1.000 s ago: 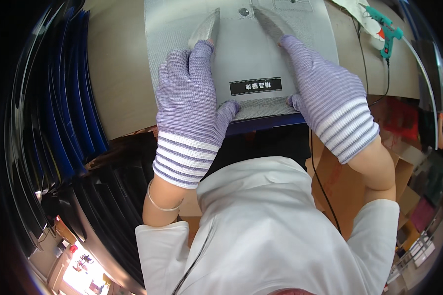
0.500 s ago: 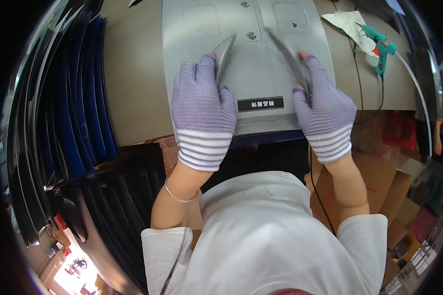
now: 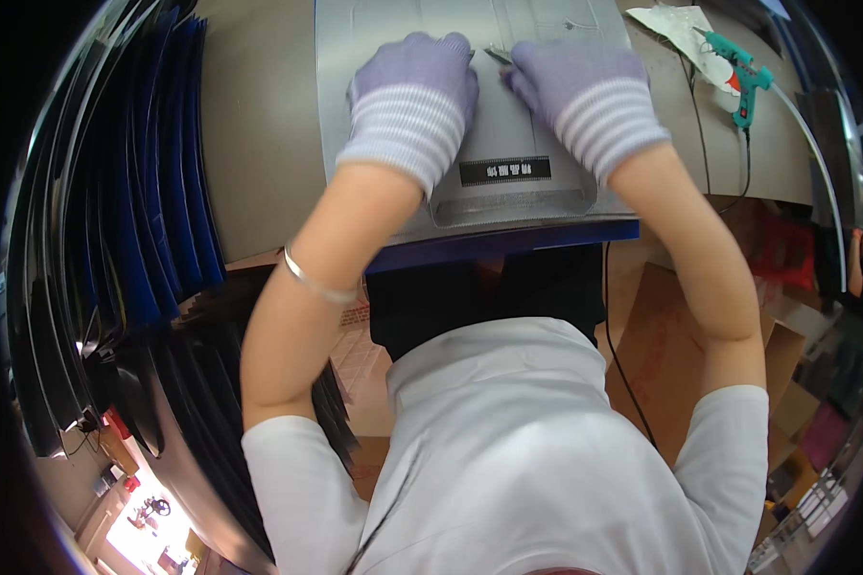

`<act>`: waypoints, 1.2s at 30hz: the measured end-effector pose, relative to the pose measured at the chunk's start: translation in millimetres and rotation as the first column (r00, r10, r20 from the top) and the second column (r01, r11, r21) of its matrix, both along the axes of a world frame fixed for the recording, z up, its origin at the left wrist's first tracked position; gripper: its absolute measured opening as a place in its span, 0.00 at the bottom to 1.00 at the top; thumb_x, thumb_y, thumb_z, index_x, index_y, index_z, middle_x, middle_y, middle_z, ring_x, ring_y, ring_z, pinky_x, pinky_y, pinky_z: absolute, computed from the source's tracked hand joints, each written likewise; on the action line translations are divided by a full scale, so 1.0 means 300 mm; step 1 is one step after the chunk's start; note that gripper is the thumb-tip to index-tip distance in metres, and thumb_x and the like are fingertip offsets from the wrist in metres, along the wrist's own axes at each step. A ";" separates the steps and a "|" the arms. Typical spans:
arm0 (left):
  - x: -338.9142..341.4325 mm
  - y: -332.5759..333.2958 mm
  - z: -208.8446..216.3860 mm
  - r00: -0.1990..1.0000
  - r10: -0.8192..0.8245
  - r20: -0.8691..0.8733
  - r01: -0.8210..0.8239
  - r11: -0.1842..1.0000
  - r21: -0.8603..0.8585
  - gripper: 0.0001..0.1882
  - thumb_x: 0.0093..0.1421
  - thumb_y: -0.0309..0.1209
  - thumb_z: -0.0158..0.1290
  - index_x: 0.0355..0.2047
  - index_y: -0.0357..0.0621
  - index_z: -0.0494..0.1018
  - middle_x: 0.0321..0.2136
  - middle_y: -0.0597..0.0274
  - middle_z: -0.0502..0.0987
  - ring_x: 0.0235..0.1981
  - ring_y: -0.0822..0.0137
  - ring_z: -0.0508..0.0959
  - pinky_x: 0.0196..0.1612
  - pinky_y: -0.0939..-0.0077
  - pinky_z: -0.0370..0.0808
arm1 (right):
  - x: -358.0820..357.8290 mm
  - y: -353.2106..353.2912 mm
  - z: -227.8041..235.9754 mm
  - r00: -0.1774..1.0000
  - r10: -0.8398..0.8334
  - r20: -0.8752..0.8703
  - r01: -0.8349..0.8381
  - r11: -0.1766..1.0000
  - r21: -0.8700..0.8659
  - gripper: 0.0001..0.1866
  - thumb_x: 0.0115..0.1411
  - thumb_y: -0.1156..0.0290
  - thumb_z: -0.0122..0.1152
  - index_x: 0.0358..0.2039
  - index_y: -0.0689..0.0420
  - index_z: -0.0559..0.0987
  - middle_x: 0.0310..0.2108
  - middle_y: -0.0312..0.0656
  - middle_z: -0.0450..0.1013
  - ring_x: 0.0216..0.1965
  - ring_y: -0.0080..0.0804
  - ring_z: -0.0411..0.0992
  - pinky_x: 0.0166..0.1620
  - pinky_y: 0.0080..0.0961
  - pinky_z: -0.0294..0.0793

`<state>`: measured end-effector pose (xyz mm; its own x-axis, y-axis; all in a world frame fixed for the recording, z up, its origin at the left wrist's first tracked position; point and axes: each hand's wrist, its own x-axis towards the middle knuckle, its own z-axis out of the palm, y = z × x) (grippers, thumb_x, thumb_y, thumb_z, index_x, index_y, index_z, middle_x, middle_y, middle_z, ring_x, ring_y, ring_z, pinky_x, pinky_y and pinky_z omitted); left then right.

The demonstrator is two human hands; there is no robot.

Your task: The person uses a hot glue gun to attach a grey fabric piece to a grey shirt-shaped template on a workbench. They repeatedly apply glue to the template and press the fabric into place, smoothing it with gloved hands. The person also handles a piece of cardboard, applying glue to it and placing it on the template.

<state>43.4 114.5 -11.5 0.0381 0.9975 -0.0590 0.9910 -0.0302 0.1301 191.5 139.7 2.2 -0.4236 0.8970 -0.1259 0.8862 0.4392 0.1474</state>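
Grip: your left hand [image 3: 408,101] and right hand [image 3: 585,91], both gloved, press flat with fingers closed, pinching nothing I can tell.
Panel: grey panel [image 3: 547,201] lies top centre, pinned steady under both palms.
Aside: glue gun [image 3: 738,72] upper right, parked clear.

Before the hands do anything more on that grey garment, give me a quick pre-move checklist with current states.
1. Left hand in a striped knit glove flat on the grey folded garment: ok.
2. Right hand on the same garment beside the left: ok.
3. Small thin piece between the fingertips actually gripped: cannot tell.
4. Garment lying on the brown cardboard table: ok.
5. Teal glue gun apart from both hands: ok.
6. Its cable off the garment: ok.
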 end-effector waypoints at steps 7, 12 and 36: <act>0.040 0.113 0.000 0.994 -0.076 -0.076 0.057 0.973 -0.222 0.18 0.63 0.44 0.45 0.39 0.48 0.79 0.35 0.54 0.81 0.39 0.51 0.80 0.46 0.57 0.77 | -0.036 0.036 0.111 0.985 0.036 0.169 0.009 0.966 -0.258 0.22 0.64 0.52 0.52 0.46 0.56 0.79 0.41 0.48 0.79 0.42 0.44 0.77 0.49 0.40 0.74; -0.005 0.032 0.010 0.998 -0.063 -0.020 0.060 0.994 -0.091 0.15 0.62 0.41 0.46 0.37 0.45 0.76 0.32 0.50 0.79 0.37 0.47 0.78 0.44 0.55 0.75 | -0.052 0.028 0.011 0.995 -0.013 -0.101 0.009 0.999 -0.039 0.23 0.64 0.51 0.48 0.33 0.57 0.84 0.32 0.48 0.80 0.34 0.47 0.78 0.42 0.41 0.76; -0.013 -0.110 -0.016 0.942 -0.309 0.133 0.274 0.935 0.225 0.32 0.53 0.21 0.54 0.59 0.61 0.70 0.30 0.53 0.68 0.33 0.55 0.70 0.43 0.63 0.73 | 0.979 0.298 -0.118 0.398 -0.475 -0.785 0.402 0.860 -0.316 0.25 0.53 0.51 0.69 0.38 0.61 0.80 0.26 0.36 0.75 0.25 0.24 0.68 0.31 0.24 0.70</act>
<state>39.4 81.6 -16.3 0.3211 0.9311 0.1728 0.9000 -0.3569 0.2504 485.3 229.1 -33.1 0.0877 0.9960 -0.0182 0.6508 -0.0711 -0.7559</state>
